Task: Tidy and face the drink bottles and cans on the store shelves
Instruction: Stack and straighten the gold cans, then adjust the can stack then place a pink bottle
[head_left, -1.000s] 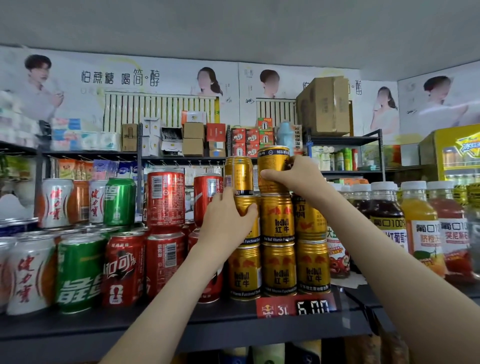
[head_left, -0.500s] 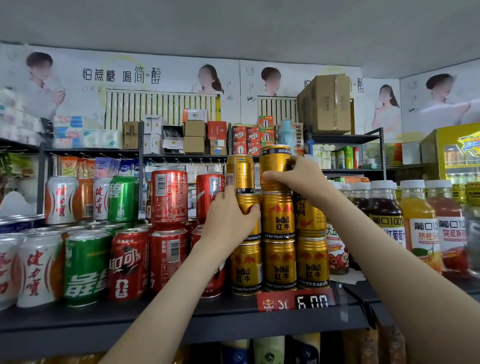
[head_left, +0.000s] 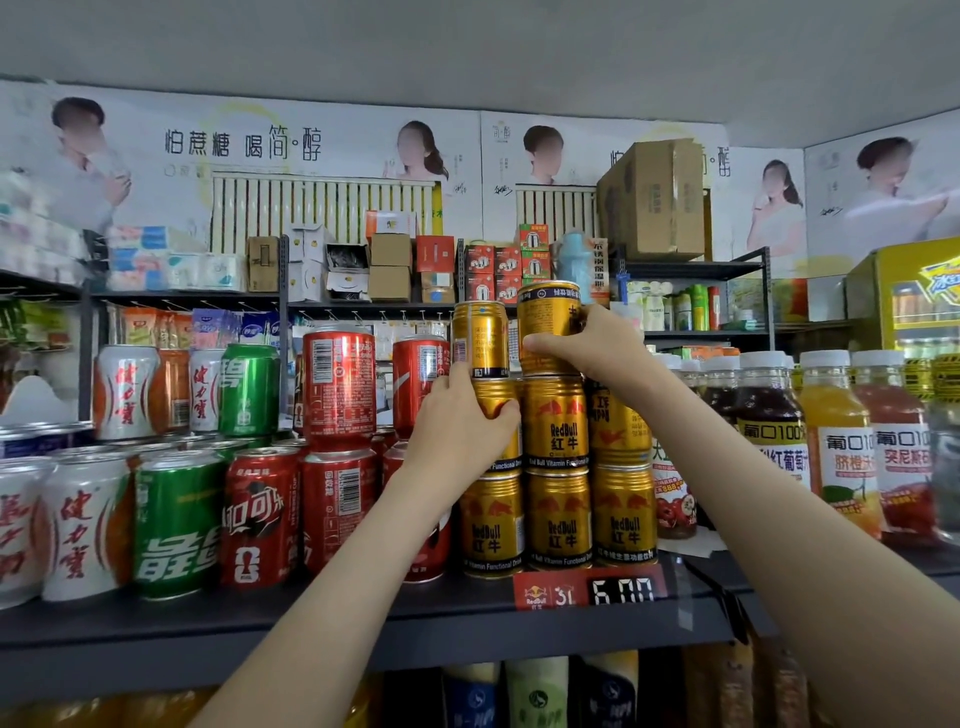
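Left hand (head_left: 457, 423): still grasping second-tier gold can (head_left: 493, 395).
Right hand (head_left: 592, 348): still clasping top gold can (head_left: 545, 317); position unchanged.

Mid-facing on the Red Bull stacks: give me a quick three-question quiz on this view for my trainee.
1. True or false: the right hand grips the top-tier Red Bull can of the middle stack.
2. The left hand grips one left-stack Red Bull can. Which tier is it in? A bottom, B middle, C top.
3. Fill the blank: the price tag on the shelf edge under these stacks reads ___.

Key: 1 true; 2 B; 3 6.00
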